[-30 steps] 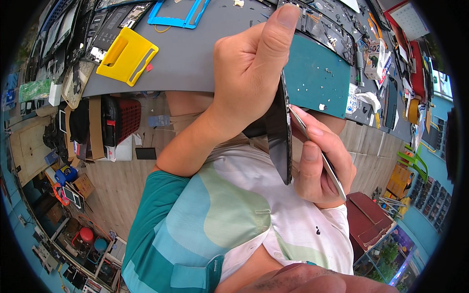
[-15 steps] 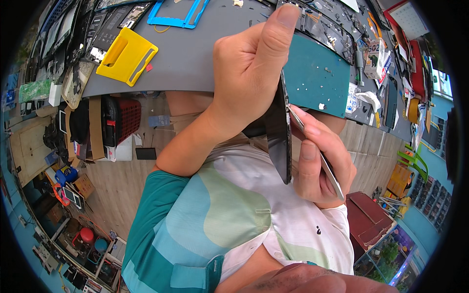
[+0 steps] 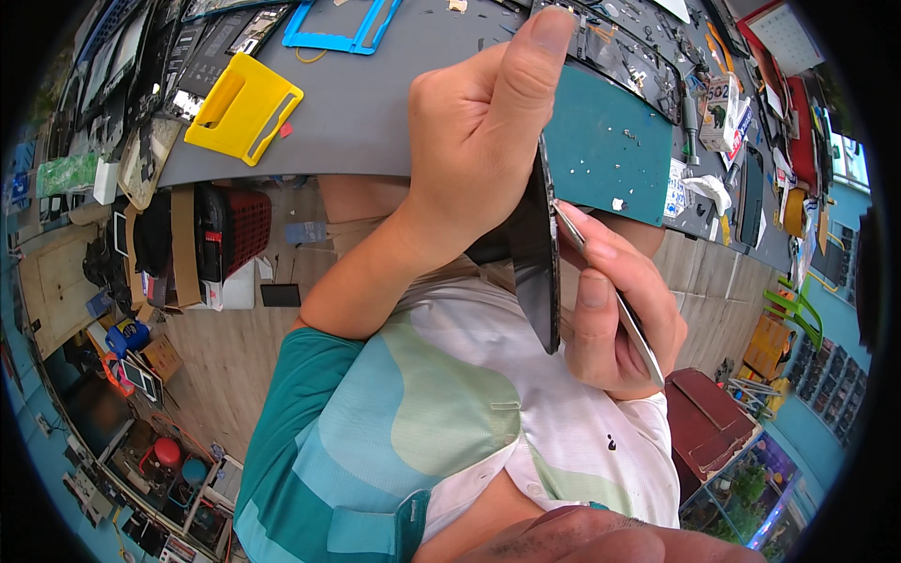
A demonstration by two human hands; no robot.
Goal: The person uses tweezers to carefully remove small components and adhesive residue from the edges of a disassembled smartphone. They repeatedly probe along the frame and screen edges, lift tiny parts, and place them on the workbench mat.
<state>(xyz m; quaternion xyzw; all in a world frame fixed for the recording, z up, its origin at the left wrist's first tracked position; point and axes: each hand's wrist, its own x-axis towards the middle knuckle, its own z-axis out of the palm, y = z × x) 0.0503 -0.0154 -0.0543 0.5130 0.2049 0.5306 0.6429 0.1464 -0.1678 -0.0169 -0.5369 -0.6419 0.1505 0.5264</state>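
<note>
My left hand (image 3: 483, 131) is closed round the upper end of a slim black phone (image 3: 537, 281), thumb pointing up. The phone stands on edge in front of my shirt, its dark glossy face turned left and its narrow side toward my right hand. My right hand (image 3: 624, 300) pinches silver metal tweezers (image 3: 640, 345) between thumb and fingers. The tweezers' tip lies at the phone's side edge; whether it touches cannot be made out. My left fingers are mostly hidden behind the hand.
A green work mat (image 3: 605, 141) with small scraps lies on the grey table (image 3: 357, 113). Phone frames (image 3: 638, 66) lie beyond it. To the left are a yellow plastic holder (image 3: 221, 127), a blue frame (image 3: 324, 42) and stacked phone parts (image 3: 202, 61). A small box (image 3: 721, 113) stands right.
Both hands and the phone stay nearly still. The rear end of the tweezers has tilted very slightly to the right.
</note>
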